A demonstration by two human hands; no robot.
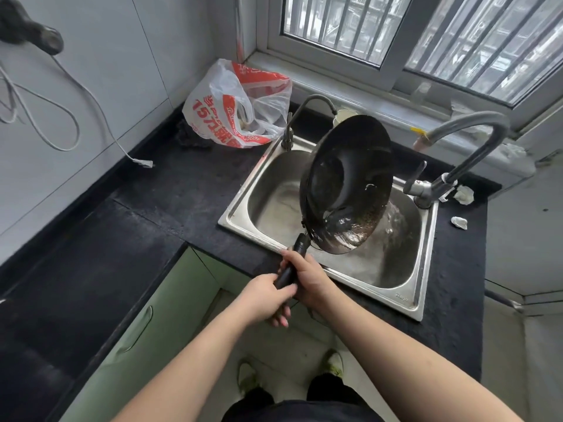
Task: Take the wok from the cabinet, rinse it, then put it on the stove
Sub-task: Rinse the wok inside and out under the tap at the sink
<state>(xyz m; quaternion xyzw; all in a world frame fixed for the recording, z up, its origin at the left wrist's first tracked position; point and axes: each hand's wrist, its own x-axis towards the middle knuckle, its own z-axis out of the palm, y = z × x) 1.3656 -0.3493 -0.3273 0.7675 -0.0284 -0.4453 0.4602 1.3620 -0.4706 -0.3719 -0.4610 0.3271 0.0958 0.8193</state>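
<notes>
A black wok (347,181) is tipped steeply on its side over the steel sink (243,208), its inside facing me and water spilling from its lower rim into the basin. Its black handle (292,263) points down toward me. My left hand (268,296) grips the lower end of the handle and my right hand (310,281) grips it just above. The stove is not in view.
A tall grey faucet (466,147) arches at the sink's right, a thinner tap (301,117) at the back left. A red and white plastic bag (237,105) lies on the black counter (170,196). A white cable with plug (143,162) hangs at left. Crumpled tissues (463,194) lie at right.
</notes>
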